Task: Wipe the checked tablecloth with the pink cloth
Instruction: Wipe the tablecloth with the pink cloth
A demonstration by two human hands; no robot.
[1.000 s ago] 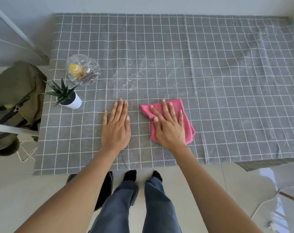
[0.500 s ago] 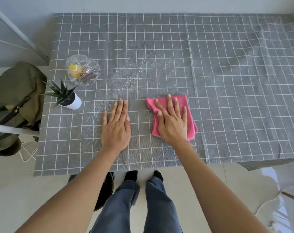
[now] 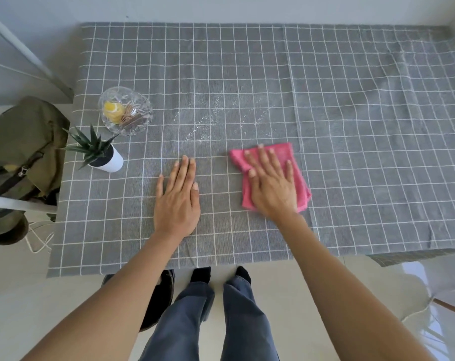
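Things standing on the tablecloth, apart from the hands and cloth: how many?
2. A glass bowl near the left edge, and a small potted plant just in front of it. Nothing seems hidden.

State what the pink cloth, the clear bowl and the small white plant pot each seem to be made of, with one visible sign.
Pink cloth: soft, fuzzy textile, perhaps microfibre; it folds and rumples.
Clear faceted bowl: likely cut glass, possibly plastic; transparent, glinting ridges.
Small white cylindrical plant pot: smooth, matte, perhaps ceramic or plastic; unclear.
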